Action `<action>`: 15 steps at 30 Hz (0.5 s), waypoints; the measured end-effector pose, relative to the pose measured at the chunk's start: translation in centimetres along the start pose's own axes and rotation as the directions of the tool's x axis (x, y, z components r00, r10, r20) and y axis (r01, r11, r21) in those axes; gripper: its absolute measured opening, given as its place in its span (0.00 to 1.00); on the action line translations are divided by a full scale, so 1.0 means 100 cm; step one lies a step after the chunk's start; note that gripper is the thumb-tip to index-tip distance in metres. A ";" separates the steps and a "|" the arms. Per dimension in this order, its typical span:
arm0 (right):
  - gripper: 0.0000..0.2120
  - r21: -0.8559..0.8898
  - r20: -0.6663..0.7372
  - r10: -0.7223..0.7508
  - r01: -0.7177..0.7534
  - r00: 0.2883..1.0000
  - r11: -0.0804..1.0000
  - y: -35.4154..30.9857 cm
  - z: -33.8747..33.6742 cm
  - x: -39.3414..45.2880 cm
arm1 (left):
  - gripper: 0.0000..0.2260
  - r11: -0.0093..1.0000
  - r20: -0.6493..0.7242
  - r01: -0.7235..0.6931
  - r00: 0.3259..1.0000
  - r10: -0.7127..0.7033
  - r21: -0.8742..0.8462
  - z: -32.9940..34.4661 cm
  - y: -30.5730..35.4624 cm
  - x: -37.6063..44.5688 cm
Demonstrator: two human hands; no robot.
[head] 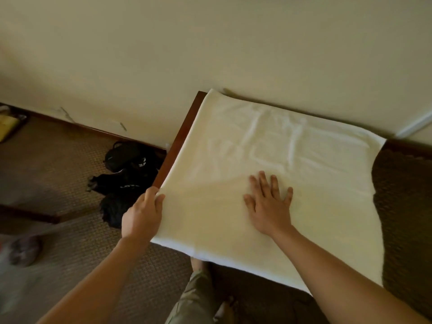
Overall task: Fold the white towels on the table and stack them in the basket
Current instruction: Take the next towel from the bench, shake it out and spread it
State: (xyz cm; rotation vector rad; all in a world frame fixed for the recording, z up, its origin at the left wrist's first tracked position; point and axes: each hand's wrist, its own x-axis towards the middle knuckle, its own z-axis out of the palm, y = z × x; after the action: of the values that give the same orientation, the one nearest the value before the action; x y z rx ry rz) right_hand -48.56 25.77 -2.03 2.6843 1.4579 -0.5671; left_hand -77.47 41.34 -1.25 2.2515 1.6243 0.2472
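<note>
Right now the white towel lies spread over the small wooden table, covering nearly all of its top, so that only the dark red-brown left edge of the wood shows. The towel's far edge runs along the cream wall, its right end hangs past the table over the patterned carpet, and its near edge overhangs towards me. Creases cross its middle.

My left hand grips the towel's near left corner, thumb on top and fingers curled under the cloth, just at the table's corner. My right hand rests flat on the towel, palm down, fingers straight and spread, pointing towards the wall; it holds nothing and only presses on the cloth.

On the floor to the left of the table, against the skirting board, sits a heap of black bags. Below the towel's near edge I see my own leg in olive trousers and a bare foot. A blurred grey thing lies at the far left on the carpet; I cannot tell what it is.
</note>
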 end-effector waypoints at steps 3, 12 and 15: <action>0.30 0.009 0.016 0.058 -0.058 0.998 0.998 0.000 -0.002 -0.010 | 0.12 0.994 -0.108 -0.024 0.993 0.036 0.110 0.005 0.006 -0.015; 0.31 0.022 -0.084 -0.150 0.152 0.985 0.988 -0.027 0.051 -0.093 | 0.29 0.843 0.310 -0.506 0.844 0.438 0.184 0.053 0.038 -0.068; 0.31 0.016 -0.106 -0.034 0.036 0.994 0.999 0.003 0.049 -0.103 | 0.28 0.879 0.277 -0.431 0.886 0.371 0.203 0.044 0.013 -0.072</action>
State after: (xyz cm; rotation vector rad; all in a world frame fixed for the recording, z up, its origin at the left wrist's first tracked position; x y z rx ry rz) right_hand -54.84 16.39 -3.20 2.7467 1.5350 -0.4477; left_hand -77.15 33.41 -4.36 2.6917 1.1069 -0.1350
